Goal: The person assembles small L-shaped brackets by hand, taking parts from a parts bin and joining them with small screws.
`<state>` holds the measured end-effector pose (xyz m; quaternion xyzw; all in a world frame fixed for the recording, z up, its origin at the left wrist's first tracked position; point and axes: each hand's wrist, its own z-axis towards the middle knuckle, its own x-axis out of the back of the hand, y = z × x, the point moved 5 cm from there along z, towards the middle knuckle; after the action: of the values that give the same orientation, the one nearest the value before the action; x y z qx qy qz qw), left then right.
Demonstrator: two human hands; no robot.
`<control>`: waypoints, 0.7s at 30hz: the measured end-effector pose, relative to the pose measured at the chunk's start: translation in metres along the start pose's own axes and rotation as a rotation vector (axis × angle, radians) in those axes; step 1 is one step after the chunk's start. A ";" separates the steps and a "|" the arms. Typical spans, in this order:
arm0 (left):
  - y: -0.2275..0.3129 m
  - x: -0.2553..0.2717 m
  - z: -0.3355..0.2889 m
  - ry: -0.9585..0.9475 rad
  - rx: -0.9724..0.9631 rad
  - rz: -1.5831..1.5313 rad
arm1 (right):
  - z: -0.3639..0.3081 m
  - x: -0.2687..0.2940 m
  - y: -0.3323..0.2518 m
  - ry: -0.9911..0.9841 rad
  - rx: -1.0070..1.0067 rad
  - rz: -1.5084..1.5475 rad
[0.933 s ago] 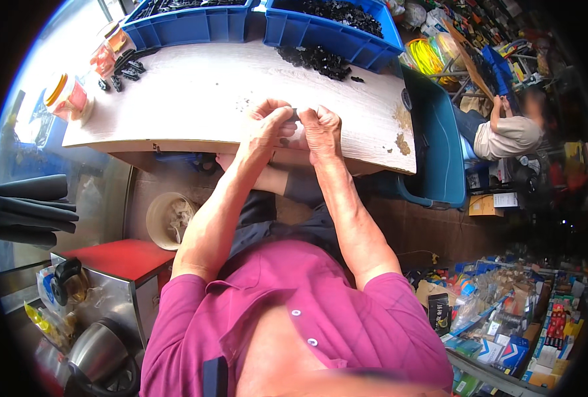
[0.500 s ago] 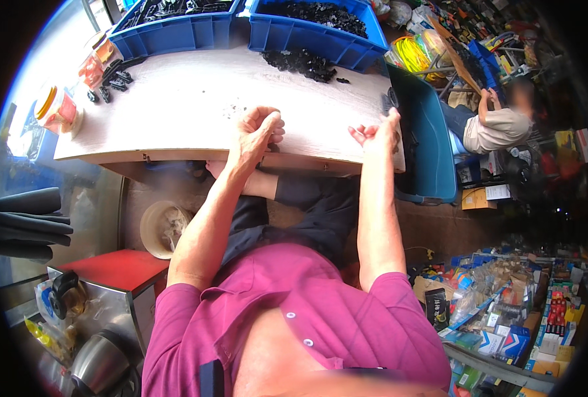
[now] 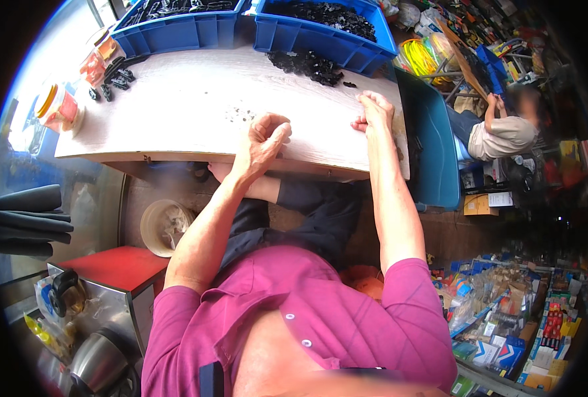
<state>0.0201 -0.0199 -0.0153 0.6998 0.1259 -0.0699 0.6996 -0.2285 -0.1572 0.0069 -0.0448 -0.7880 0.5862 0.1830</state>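
My left hand (image 3: 264, 145) is curled closed above the front edge of the pale tabletop (image 3: 168, 99). Whatever its fingers hold, if anything, is hidden. Just beyond it lies a scatter of tiny bits (image 3: 240, 115). My right hand (image 3: 377, 112) hovers over the table's right side, its fingers loosely bent and apart, with nothing visible in them. Nearest to it is a heap of small black parts (image 3: 307, 67), and one loose black piece (image 3: 349, 85) sits between that heap and the hand.
Two blue crates (image 3: 181, 32) with black parts stand along the back. A teal bin (image 3: 433, 152) adjoins the table's right end. Black clips (image 3: 116, 81) and a lidded jar (image 3: 55, 106) are at left. A co-worker (image 3: 506, 135) sits beyond the bin. A bucket (image 3: 158, 228) stands below.
My right hand has moved away from the table's right edge, farther back toward the black heap. The dark piece beside its fingertips no longer shows there. My left hand has shifted slightly right.
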 end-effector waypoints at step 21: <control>0.003 -0.004 0.005 0.018 -0.103 0.286 | 0.019 -0.013 -0.003 -0.146 0.091 -0.101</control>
<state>0.0180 -0.0254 -0.0116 0.6742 0.0347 0.0432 0.7365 -0.2228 -0.1795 0.0023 0.0462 -0.7731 0.6129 0.1564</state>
